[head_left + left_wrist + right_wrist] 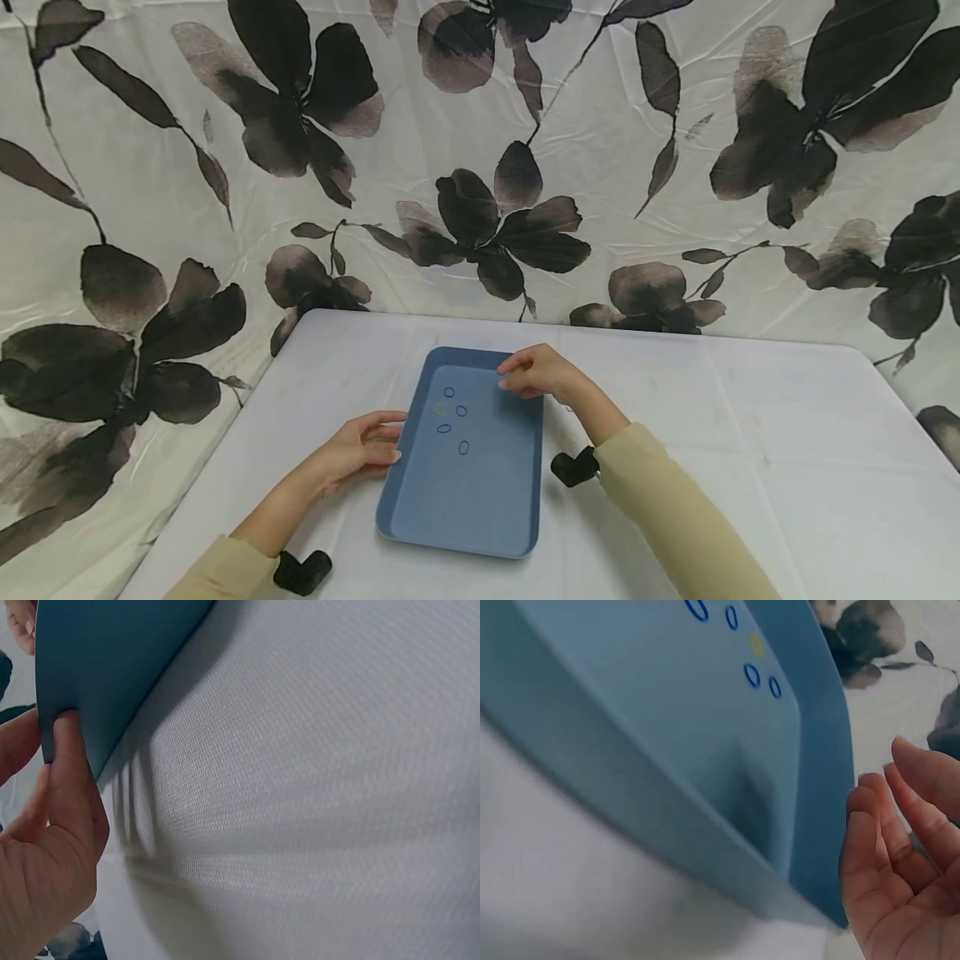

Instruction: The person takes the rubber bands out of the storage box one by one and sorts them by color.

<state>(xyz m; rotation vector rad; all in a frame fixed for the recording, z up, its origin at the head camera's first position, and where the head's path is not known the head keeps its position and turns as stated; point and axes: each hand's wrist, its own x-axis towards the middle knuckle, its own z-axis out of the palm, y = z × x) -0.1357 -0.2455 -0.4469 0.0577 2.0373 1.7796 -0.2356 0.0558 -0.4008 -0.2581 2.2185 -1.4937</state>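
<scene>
A blue rectangular tray (480, 508) lies on the white-covered table. Several thin blue rings (463, 447), like small rubber bands, and one yellow ring (440, 409) are scattered in its upper left part. At the tray's left side, my left hand (360, 446) pinches the rim; in the left wrist view the fingers (71, 761) sit on both sides of the wall. My right hand (542, 372) hovers over the far right corner of the tray. Its fingers (862, 840) are loosely bent, and nothing shows between them.
Right of the tray, partly behind my right forearm, a small blue ring (569, 408) and a pale yellowish ring (573, 437) lie on the white tablecloth (720, 467). Black wrist camera mounts (574, 467) hang at both sleeves. A floral curtain (630, 183) rises behind the table.
</scene>
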